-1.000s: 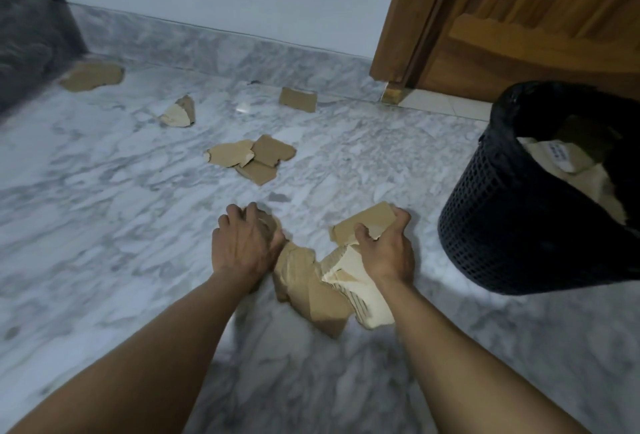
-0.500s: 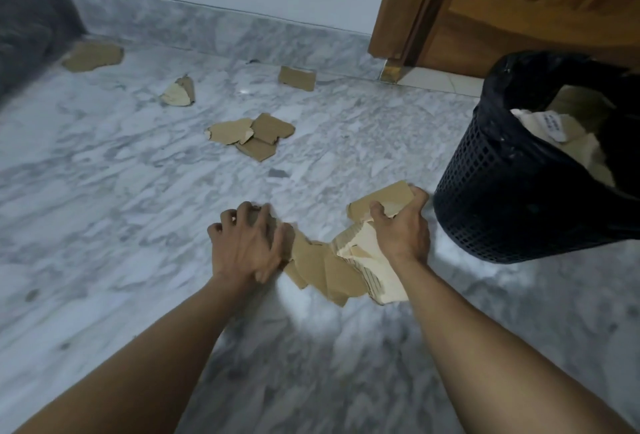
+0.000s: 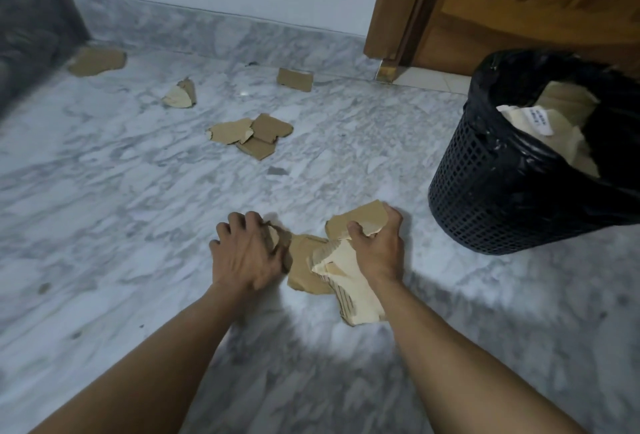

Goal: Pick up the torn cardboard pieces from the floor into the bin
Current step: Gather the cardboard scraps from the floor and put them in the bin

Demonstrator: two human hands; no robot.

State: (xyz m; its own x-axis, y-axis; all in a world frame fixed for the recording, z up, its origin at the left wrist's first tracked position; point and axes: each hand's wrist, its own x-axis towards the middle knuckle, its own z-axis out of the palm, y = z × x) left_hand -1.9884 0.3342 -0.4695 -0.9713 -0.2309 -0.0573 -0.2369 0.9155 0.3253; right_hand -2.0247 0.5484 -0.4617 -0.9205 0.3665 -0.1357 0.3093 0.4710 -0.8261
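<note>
Loose scraps [image 3: 254,134] lying far left of centre. Left hand [image 3: 247,253] clawed over one end of the cardboard pieces [image 3: 306,264]; whatever is under the palm is hidden. Right hand [image 3: 377,250] clenched round the other end, thumb on top. Best pressed into one bundle before lifting. Bin [image 3: 485,191] near right, part-filled, far rim cut off.

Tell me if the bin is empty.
No, pale cardboard pieces lie inside the bin, showing above its rim.

Grey-veined white marble floor [image 3: 138,212], tan cardboard pieces [image 3: 252,134], black mesh bin [image 3: 485,198], glossy black liner [image 3: 512,66], brown wooden door [image 3: 519,0].
</note>
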